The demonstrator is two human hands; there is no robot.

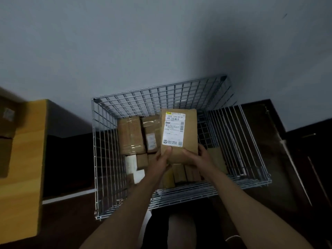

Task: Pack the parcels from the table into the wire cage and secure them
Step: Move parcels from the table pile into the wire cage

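Brown cardboard parcel [179, 135], white shipping label facing up, held inside the open top of the wire cage [107, 150]. Its long axis runs straight away from the person, with the label's top edge toward the far wall. The left hand [162, 159] grips the near left corner, thumb on top. The right hand [199, 155] grips the near right corner. Taped brown parcels [131, 135] lie packed beneath. A yellow wooden worktop [27, 159] stands left, apart from the cage.
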